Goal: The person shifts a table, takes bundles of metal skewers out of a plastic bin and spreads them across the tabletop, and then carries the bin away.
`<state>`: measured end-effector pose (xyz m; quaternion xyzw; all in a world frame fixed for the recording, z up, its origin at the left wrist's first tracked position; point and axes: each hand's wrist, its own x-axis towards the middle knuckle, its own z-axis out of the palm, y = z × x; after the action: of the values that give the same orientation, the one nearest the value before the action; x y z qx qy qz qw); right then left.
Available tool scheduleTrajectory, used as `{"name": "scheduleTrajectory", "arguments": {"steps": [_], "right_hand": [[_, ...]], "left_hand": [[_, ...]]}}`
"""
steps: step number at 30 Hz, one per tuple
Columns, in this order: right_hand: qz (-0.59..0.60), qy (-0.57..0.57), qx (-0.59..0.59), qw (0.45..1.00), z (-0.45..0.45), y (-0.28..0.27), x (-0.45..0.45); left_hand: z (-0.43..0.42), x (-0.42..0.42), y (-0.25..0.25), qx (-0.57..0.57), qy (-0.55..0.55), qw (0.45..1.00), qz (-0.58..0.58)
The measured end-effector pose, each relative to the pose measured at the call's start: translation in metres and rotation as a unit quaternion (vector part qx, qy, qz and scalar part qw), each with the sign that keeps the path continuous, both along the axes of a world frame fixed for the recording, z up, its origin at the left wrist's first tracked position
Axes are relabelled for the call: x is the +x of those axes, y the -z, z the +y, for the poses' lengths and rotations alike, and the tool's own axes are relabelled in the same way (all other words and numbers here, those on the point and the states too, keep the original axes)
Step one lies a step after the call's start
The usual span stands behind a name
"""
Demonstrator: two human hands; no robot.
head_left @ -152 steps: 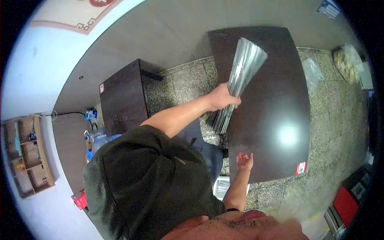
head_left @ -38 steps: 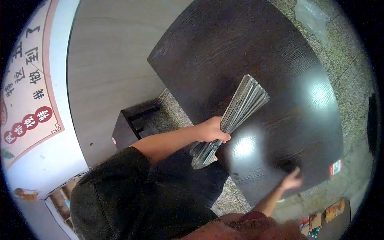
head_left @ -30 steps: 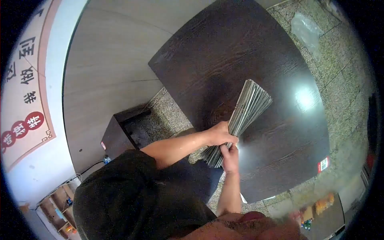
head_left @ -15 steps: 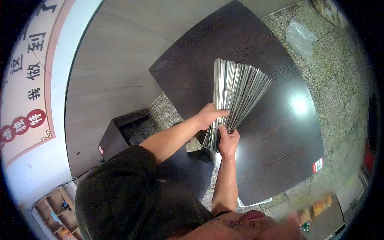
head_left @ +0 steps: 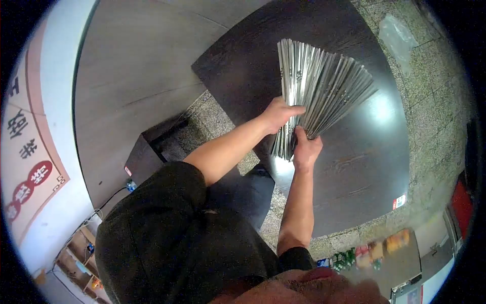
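A thick bundle of thin silvery metal skewers [head_left: 326, 76] is spread out like a fan above the dark table. My left hand [head_left: 280, 115] is closed round the bundle's left side near its lower end, with the thumb lying across the front. Lower down and to the right, my right hand [head_left: 308, 148] grips the narrow end, its thumb pressed against the skewers. The far ends fan up and to the right, and the short lower ends stick out beneath my hands. Fingers behind the bundle are hidden.
The dark wooden table [head_left: 354, 187] has a red-and-white sticker [head_left: 399, 201] at its near right corner. A clear plastic bag [head_left: 397, 35] lies on the tiled floor at upper right. At lower right are colourful packages [head_left: 374, 253]; at lower left, a wooden shelf [head_left: 81, 248].
The skewers have spread into a wider fan, reaching further right. In the view, both hands and the bundle now sit higher and slightly right, and the surroundings have shifted too.
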<state>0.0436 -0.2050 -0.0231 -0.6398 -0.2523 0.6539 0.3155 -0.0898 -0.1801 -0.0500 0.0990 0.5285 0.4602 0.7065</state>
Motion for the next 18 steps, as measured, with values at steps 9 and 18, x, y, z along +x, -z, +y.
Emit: {"name": "scheduleTrajectory", "arguments": {"steps": [9, 18], "right_hand": [[-0.052, 0.027, 0.083, 0.995, 0.026, 0.01, -0.063], [-0.101, -0.038, 0.079, 0.991, 0.053, 0.024, -0.086]], "left_hand": [[0.031, -0.054, 0.006, -0.012, 0.058, 0.994, 0.088], [0.052, -0.087, 0.024, -0.012, 0.002, 0.999, 0.05]]}}
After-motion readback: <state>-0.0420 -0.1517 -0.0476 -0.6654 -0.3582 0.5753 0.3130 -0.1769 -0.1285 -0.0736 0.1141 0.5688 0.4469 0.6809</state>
